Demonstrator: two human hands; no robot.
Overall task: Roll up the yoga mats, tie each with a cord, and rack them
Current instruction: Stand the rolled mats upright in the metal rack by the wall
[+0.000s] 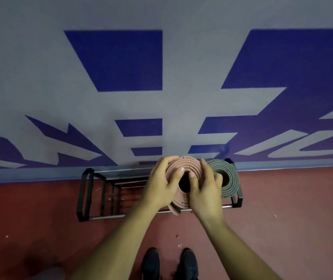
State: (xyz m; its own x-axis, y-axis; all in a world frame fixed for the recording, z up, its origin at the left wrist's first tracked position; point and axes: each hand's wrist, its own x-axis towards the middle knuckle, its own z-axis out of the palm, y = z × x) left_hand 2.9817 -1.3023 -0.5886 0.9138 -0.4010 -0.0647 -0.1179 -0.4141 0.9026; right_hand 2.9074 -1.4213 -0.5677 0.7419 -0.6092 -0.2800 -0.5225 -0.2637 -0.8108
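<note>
Two rolled mats [183,168], one rack [87,190].

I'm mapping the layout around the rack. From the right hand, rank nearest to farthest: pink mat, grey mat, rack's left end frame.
1. Pink mat: gripped by the right hand.
2. Grey mat: just right of it, standing in the rack.
3. Rack's left end frame: far left.

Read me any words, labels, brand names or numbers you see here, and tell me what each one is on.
None can be read.
Wall: large blue painted shapes, possibly parts of big characters, cropped and not legible.
Pink rolled mat: no print visible on the end held by the left hand and right hand.
Grey rolled mat: no label visible.
Black rack: no markings visible.
</note>
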